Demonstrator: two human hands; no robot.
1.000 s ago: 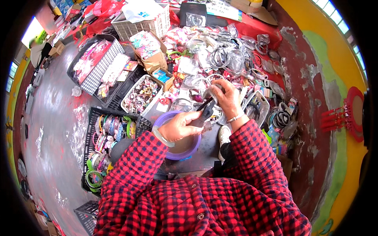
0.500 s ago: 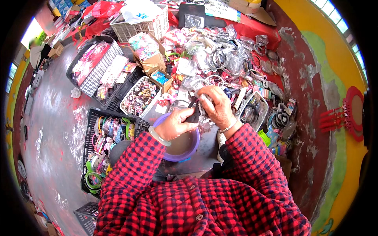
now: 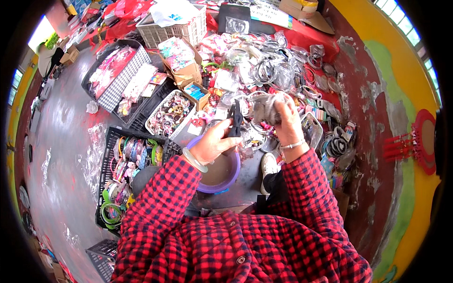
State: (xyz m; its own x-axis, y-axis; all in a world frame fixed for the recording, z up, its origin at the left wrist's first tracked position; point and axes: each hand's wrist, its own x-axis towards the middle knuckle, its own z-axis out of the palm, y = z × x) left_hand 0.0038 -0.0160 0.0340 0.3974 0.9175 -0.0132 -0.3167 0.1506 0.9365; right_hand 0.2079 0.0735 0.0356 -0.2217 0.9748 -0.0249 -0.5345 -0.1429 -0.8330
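My left hand [image 3: 210, 147] pinches a black headband with a knotted bow [image 3: 237, 120], held upright above a purple basin [image 3: 236, 173] of murky water. To its right, my right hand [image 3: 289, 126] is raised with the fingers closed round a crumpled grey cloth [image 3: 266, 109], blurred by motion. The cloth and the headband are apart. Beyond both hands lies a heap of hair accessories in clear plastic bags [image 3: 266, 70]. The lower part of the headband is partly hidden by my left thumb and fingers.
A black crate [image 3: 106, 165] of headbands stands at left, with a white basket [image 3: 150, 123] of hair ties beyond it. Another white basket [image 3: 315, 129] is by my right forearm. Cardboard boxes [image 3: 188, 73] and a grey crate [image 3: 193, 30] stand farther back.
My right hand has moved right, away from the headband, taking the grey cloth with it. My left hand keeps hold of the headband, which now shows more fully.
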